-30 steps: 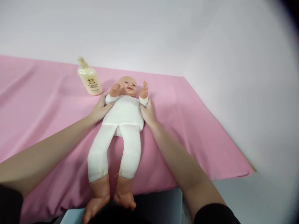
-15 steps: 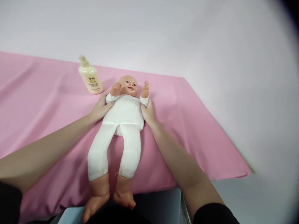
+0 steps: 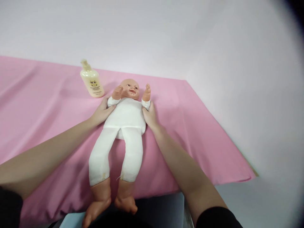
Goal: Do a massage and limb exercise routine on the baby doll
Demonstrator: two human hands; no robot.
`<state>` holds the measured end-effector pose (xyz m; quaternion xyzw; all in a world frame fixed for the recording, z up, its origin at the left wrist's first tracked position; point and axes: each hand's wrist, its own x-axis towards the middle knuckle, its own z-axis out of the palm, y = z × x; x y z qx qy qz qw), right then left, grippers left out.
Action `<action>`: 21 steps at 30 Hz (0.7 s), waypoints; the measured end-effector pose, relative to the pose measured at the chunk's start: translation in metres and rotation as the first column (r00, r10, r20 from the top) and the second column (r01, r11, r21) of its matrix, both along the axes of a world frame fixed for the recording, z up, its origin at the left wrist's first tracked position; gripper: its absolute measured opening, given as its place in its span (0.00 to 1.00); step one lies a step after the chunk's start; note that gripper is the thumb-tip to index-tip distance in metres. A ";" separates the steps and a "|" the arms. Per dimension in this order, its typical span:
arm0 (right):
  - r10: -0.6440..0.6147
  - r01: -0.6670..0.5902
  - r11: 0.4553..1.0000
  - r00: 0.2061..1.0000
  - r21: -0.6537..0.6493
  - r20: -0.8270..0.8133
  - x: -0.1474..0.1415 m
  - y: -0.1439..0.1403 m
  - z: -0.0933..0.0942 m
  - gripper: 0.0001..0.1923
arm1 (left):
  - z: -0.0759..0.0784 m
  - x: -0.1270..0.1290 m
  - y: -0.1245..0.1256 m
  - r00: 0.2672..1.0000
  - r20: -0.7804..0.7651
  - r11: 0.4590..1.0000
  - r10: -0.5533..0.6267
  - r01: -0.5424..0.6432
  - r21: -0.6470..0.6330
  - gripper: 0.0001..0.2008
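A baby doll with a white cloth body and plastic head, hands and feet lies on its back on a pink cloth. Its feet stick out past the cloth's near edge. My left hand is closed around the doll's upper body at the left, beneath its raised arm. On the opposite side my right hand grips it the same way, thumb in front. Most of my fingers are hidden behind the doll. Left of its head stands a pale yellow pump bottle, upright, near my left hand but apart from it.
The pink cloth drapes over a table whose right corner juts out. A white wall rises behind. Below the near edge are a light blue panel and a dark grey surface.
The view has tilted up very slightly, so the bottle and the doll's head appear a little lower. Both hands keep the same hold on the doll.
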<state>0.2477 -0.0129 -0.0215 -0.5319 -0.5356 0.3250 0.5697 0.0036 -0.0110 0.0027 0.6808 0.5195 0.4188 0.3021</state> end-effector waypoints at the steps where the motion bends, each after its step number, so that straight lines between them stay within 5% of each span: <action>1: 0.001 -0.001 1.000 1.000 0.002 -0.001 0.000 0.000 0.000 0.12 | -0.001 0.000 0.000 1.000 -0.002 1.000 0.000 0.000 -0.002 0.31; 21: -0.001 0.000 0.999 1.000 0.048 0.010 0.000 0.006 -0.008 0.11 | -0.003 -0.003 0.002 0.997 -0.076 0.999 0.020 -0.018 0.033 0.32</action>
